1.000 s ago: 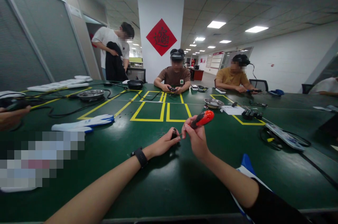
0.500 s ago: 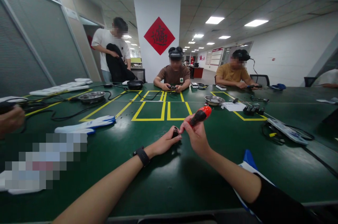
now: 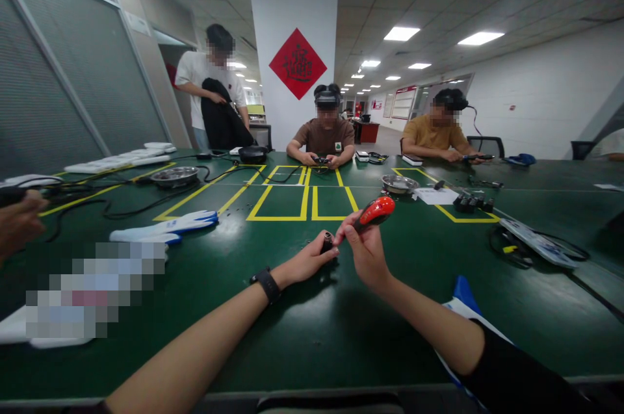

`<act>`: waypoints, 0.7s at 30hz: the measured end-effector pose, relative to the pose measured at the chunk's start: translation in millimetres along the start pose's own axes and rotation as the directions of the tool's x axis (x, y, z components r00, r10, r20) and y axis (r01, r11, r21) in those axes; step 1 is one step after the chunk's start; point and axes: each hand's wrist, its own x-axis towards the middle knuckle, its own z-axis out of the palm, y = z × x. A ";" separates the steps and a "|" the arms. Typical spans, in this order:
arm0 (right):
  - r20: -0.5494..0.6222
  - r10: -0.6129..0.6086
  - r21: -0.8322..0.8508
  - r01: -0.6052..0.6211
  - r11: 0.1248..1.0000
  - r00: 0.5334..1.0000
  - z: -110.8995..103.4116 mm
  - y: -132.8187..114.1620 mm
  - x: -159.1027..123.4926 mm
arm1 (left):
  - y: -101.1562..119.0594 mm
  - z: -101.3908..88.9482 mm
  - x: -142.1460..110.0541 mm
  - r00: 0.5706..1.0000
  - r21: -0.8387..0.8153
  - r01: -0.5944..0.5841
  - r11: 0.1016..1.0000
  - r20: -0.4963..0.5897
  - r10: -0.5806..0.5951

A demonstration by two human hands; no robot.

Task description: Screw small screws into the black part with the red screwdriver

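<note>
My right hand (image 3: pixel 369 257) is closed around a screwdriver (image 3: pixel 378 211) with a red and black handle. The handle points up and away to the right, while the shaft and tip are hidden by my fingers. Just to its left, my left hand (image 3: pixel 306 260) grips a small dark cylindrical part (image 3: pixel 327 242) with a metal ring at its upper end. The fingertips of my right hand are close beside this part; whether the screwdriver touches it, I cannot tell. Both hands are above the green table (image 3: pixel 292 349).
White and blue gloves (image 3: pixel 168 225) lie to the left, another glove (image 3: pixel 465 303) under my right forearm. Metal bowls (image 3: pixel 400 184), black parts (image 3: pixel 472 203) and a power strip (image 3: pixel 536 242) are farther out. A co-worker's hand (image 3: pixel 22 222) is at far left; people sit opposite.
The screwdriver handle has turned in my right hand, so more of its red side shows. My left hand keeps its hold on the dark part. The whole view has shifted slightly.
</note>
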 end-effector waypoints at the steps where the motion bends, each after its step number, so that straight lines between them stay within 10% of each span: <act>1: -0.006 0.002 0.010 -0.002 1.000 1.000 0.7 0.2 0.2 | -0.6 0.1 0.1 1.000 0.027 -0.017 1.000 -0.004 0.017; 21: 0.061 0.037 0.034 -0.039 0.999 0.997 -1.1 -2.5 -3.8 | 4.4 -2.9 -0.7 0.996 -0.128 0.008 0.992 0.088 0.004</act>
